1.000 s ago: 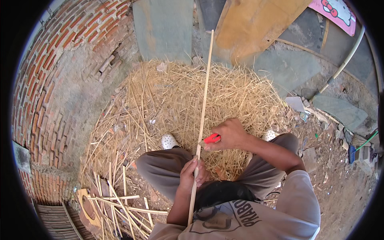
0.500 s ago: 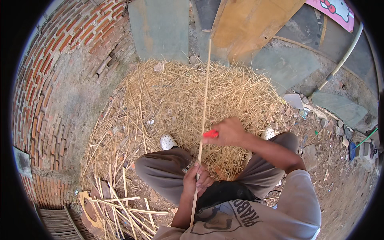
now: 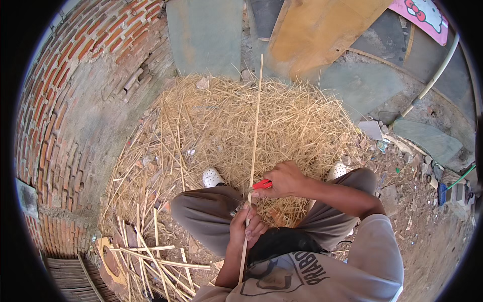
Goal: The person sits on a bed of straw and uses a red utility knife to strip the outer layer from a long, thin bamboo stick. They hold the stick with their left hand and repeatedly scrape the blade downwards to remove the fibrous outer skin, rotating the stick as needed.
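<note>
A long, thin bamboo strip runs from beside my shirt up over the pile of shavings. My left hand is closed around its lower part, between my knees. In my right hand is a red-handled knife, pressed against the strip just above the left hand's fingers. The knife's blade is mostly hidden by the strip and my fingers.
Pale curly shavings heap up ahead of my feet. Cut bamboo strips lie criss-crossed at lower left. A brick wall rises on the left; grey boards and an orange-brown board lie at the far side.
My right hand and the red-handled knife have come down along the bamboo strip, closer to my left hand. The left hand keeps its hold in nearly the same place.
</note>
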A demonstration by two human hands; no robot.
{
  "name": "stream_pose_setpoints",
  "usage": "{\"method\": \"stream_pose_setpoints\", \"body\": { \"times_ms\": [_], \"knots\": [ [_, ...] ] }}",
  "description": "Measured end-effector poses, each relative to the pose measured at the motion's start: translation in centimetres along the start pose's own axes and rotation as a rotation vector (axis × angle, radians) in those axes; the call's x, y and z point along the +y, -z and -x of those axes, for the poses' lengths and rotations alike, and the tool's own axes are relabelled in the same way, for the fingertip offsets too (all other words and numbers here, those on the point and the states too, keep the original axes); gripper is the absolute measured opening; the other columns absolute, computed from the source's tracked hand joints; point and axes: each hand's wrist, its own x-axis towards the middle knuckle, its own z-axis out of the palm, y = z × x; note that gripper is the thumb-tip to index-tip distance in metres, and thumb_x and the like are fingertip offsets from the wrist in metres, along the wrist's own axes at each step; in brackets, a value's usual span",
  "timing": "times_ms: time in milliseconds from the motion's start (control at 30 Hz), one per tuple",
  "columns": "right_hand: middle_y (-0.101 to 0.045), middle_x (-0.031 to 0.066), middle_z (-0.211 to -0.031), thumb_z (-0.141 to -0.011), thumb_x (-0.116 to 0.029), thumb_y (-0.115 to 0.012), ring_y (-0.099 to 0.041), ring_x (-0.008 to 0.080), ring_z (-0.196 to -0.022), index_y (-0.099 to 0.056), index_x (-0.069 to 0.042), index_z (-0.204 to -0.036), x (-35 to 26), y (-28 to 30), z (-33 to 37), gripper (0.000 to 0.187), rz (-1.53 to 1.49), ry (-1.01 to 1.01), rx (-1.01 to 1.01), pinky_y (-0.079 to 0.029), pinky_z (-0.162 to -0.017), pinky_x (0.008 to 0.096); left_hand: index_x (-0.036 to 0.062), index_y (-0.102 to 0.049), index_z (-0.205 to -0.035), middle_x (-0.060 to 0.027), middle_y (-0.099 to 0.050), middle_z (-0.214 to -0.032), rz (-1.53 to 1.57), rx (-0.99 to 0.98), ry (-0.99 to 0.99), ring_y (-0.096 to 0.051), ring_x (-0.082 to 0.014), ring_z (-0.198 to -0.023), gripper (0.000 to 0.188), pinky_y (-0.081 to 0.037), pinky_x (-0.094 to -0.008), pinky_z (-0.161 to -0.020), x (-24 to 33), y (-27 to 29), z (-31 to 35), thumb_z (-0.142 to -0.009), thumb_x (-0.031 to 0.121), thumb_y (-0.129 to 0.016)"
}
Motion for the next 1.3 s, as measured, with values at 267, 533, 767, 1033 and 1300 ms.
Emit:
{"method": "stream_pose_setpoints", "body": {
  "times_ms": [267, 533, 767, 1033, 1300],
  "knots": [
    [-0.049, 0.0042, -0.042, -0.073, -0.085, -0.05, -0.053, 0.0201, -0.039, -0.064, -0.01, -0.058, 2.6, 0.4, -1.9, 0.078, 0.108, -0.053, 0.184, -0.04, -0.04, 0.0346, 0.0146, -0.041, -0.079, 0.0056, -0.029, -0.045, -0.039, 0.041, 0.015, -0.025, -0.0073, -0.036, 0.036, -0.029, -0.0249, -0.049, -0.1, -0.5, 0.4, -0.104, 0.04, -0.036],
    [-0.047, 0.0001, -0.042, -0.08, -0.083, -0.041, -0.05, 0.0153, -0.039, -0.067, -0.014, -0.063, 4.1, 1.4, -1.8, 0.076, 0.036, -0.205, -0.021, -0.039, -0.04, 0.0324, 0.0144, -0.041, -0.078, 0.005, -0.031, -0.047, 0.111, 0.024, 0.073, -0.024, -0.0074, -0.036, 0.035, -0.029, -0.0251, -0.051, -2.1, 1.1, 1.9, -0.104, 0.038, -0.038],
    [-0.052, 0.0068, -0.046, -0.079, -0.087, -0.033, -0.059, 0.024, -0.049, -0.066, -0.011, -0.061, 5.3, 2.1, -2.8, 0.085, -0.051, -0.343, -0.064, -0.046, -0.047, 0.0386, 0.0132, -0.041, -0.079, 0.0037, -0.031, -0.047, -0.1, 0.09, 0.054, -0.025, -0.0079, -0.037, 0.034, -0.027, -0.0246, -0.048, -1.5, -0.4, 2.5, -0.104, 0.037, -0.039],
    [-0.05, 0.0055, -0.042, -0.081, -0.082, -0.041, -0.053, 0.0215, -0.038, -0.068, -0.012, -0.062, 4.1, 1.4, -1.1, 0.078, -0.025, -0.093, 0.044, -0.042, -0.04, 0.0356, 0.0116, -0.041, -0.081, 0.0033, -0.032, -0.047, -0.08, 0.041, 0.021, -0.025, -0.0085, -0.037, 0.034, -0.027, -0.0251, -0.048, -1.5, 0.4, 2.7, -0.104, 0.037, -0.039],
    [-0.055, 0.0082, -0.046, -0.068, -0.084, -0.056, -0.058, 0.026, -0.041, -0.062, -0.01, -0.055, -0.4, 0.1, 0.2, 0.076, -0.023, 0.039, 0.018, -0.044, -0.042, 0.0372, 0.0114, -0.043, -0.081, 0.0031, -0.032, -0.046, -0.1, 0.112, -0.036, -0.026, -0.0088, -0.036, 0.034, -0.027, -0.0261, -0.047, -0.6, 0.3, 1.6, -0.103, 0.037, -0.039]
  ]
}}
